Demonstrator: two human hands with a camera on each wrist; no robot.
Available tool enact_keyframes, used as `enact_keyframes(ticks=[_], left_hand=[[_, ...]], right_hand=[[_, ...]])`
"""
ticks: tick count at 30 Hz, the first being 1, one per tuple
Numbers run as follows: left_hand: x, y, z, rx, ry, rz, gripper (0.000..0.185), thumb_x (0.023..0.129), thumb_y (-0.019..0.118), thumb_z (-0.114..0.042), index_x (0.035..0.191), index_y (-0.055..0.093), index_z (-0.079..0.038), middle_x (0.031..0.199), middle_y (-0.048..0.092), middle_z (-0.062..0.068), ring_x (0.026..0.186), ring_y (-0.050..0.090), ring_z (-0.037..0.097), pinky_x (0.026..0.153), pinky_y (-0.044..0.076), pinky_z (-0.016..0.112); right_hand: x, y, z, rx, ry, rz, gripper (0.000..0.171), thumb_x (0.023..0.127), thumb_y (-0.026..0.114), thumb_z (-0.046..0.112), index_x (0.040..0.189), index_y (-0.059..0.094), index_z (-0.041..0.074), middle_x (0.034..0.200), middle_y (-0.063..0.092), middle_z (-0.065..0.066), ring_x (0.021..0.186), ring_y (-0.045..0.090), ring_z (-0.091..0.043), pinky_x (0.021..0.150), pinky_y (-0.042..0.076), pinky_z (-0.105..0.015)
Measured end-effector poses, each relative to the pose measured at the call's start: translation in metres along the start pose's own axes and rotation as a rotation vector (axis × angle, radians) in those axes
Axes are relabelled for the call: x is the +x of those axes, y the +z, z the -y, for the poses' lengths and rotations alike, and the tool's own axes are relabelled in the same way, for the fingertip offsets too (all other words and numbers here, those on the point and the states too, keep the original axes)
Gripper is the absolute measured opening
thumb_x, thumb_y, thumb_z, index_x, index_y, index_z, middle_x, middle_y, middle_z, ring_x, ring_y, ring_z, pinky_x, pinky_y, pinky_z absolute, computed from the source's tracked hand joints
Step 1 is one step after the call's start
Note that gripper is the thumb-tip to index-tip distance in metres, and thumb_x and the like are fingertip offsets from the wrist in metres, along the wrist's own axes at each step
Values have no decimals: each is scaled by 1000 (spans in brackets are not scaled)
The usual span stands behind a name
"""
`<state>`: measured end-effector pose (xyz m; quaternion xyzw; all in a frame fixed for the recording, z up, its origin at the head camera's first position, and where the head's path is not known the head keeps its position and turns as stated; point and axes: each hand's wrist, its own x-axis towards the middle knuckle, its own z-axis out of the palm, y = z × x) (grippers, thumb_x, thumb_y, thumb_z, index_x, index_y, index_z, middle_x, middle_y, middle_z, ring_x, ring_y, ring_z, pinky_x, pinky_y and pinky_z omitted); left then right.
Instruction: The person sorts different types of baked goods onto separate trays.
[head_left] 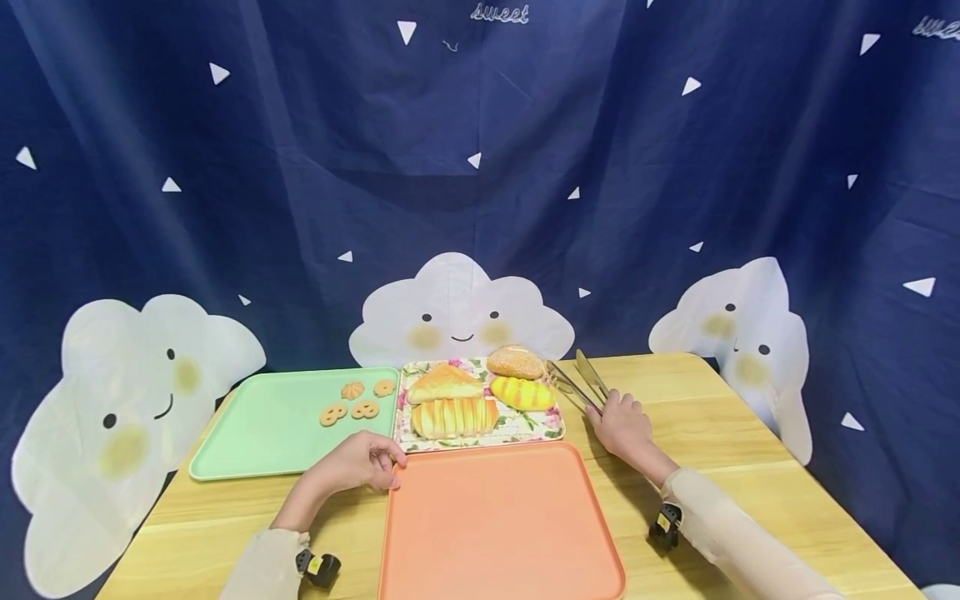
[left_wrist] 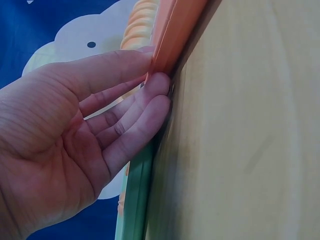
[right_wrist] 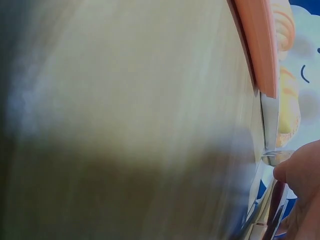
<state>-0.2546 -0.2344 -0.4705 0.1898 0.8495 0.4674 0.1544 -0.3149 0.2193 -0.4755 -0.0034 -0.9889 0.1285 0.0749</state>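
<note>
A bare orange tray [head_left: 502, 533] lies at the table's front. My left hand [head_left: 393, 467] is at its far left corner. In the left wrist view my thumb lies on the orange tray's rim [left_wrist: 175, 30] and my fingers [left_wrist: 155, 95] press under it, pinching the edge. Metal tongs [head_left: 573, 379] lie to the right of the floral tray [head_left: 558, 425]. My right hand [head_left: 600, 410] covers the tongs' near end with fingers curled over it. The blurred right wrist view shows a fingertip [right_wrist: 300, 167] against the tongs [right_wrist: 270, 215].
On the floral tray sit several breads, among them a sesame bun [head_left: 515, 362] and a ridged loaf [head_left: 453, 417]. The green tray [head_left: 262, 429] to the left carries several small cookies [head_left: 358, 402]. A blue curtain with cloud faces hangs behind the wooden table [head_left: 720, 417].
</note>
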Motion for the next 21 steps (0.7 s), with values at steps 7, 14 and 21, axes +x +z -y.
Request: enact_keyframes(ticks=[7,14,21], left_hand=[[-1,0,-3,-1,-2,0,26,75,78,2,100,72,0,70,64,4,60,56,11,53,46,23],[0,-1,-6,-11,3,22,25,76,74,3,101,72,2,71,67,8,60,57,12,54,47,25],[9,-15,-22,138,59,-6,16,89,73,-7,101,70,4,74,70,16,61,65,21,56,54,30]], right_hand=[[3,1,-1,-15,-3,4,62,103,53,43,120,47,-16,105,55,-37,102,58,-53,78,52,-63],[3,-8,1,-32,-14,17,70,103,52,47,129,45,-17,112,56,-40,105,59,-56,80,53,-63],[13,-33,15,33,-64,-13,76,102,50,53,140,44,-12,125,53,-42,116,54,-59,88,49,-67]])
